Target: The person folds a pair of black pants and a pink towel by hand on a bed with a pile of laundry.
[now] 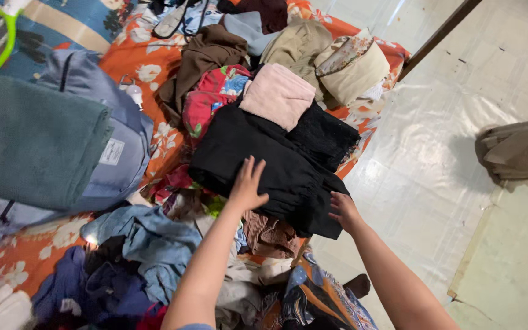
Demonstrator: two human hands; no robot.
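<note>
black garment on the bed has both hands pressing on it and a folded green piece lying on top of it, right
Not quite. In the head view the folded piece on top of the black garment is pale pink, not green. The rest holds: the left hand and right hand both press on the black garment.

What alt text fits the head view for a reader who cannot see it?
Both bare hands press on a folded black garment on a bed heaped with clothes: left hand flat on top, right hand at its near edge. A folded pink cloth lies on it; a grey-blue backpack sits left.
</note>
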